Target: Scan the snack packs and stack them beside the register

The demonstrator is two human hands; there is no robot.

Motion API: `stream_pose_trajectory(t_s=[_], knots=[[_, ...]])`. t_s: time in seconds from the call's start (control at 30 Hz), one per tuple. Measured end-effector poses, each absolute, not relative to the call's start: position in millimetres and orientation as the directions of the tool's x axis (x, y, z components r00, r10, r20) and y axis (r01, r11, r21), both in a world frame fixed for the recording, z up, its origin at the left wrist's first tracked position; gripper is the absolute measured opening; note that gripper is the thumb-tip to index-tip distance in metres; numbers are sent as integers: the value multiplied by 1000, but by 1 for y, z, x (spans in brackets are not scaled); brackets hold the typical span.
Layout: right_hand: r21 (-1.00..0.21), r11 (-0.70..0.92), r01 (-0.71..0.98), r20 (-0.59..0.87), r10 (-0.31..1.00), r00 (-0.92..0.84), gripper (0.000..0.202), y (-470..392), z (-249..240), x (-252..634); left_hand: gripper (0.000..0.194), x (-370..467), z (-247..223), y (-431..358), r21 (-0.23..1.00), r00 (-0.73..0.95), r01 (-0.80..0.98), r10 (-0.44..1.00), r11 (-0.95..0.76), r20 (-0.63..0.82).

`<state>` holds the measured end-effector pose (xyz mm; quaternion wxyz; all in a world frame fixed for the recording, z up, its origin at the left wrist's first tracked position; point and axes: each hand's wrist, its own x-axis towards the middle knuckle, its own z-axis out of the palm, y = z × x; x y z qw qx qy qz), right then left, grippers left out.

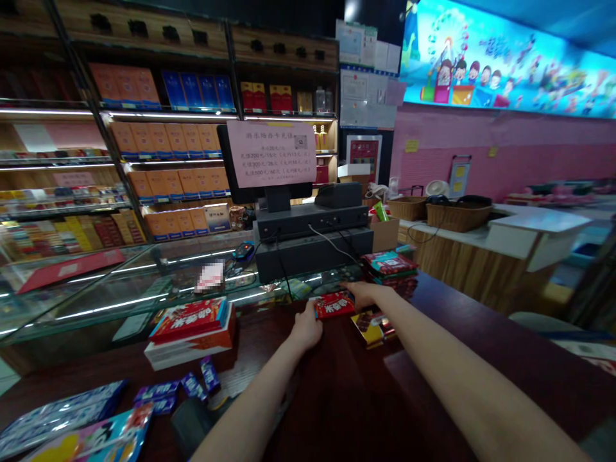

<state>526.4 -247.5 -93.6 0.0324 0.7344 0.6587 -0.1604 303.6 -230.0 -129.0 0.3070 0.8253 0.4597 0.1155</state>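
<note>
A small red packet (334, 305) lies on the dark counter, between my hands. My left hand (308, 326) is closed on its left end, thumb and fingers pinching the edge. My right hand (364, 294) touches its right end; the fingertips are partly hidden, so their grip is unclear. Just below my right wrist lies a yellow and brown packet (374, 328). Behind my right hand is a stack of red and teal packets (389, 263). To the left, red packets (190, 319) rest on a white and orange box (192, 350).
A dark register (312, 221) with a paper sign (272, 154) stands behind the glass case (120, 289). Purple bars (156, 394), colourful bags (91, 439) and a dark object (192, 427) lie at the front left. Baskets (457, 217) sit on another counter at right.
</note>
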Motion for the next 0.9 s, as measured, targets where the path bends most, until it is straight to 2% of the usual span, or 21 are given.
stream_pose_trajectory(t_s=[0.2,0.37,0.47,0.7,0.9], knots=[[-127,-165,978,-284,951,124,115,-248,-90,524,60,309,-134,-229,609,549,689,831,-392,-86],[-123,-129,984,-247,964,96,90,-245,-89,525,62,313,-137,-230,610,553,685,830,-399,-78],[-135,-98,986,-232,970,65,82,-244,-89,526,63,315,-138,-231,610,553,685,830,-399,-77],[-191,-65,979,-212,977,24,81,-241,-88,530,62,317,-141,-232,625,558,671,827,-398,-73],[-191,-79,978,-241,970,31,77,-244,-85,527,63,320,-141,-233,634,562,666,824,-393,-79]])
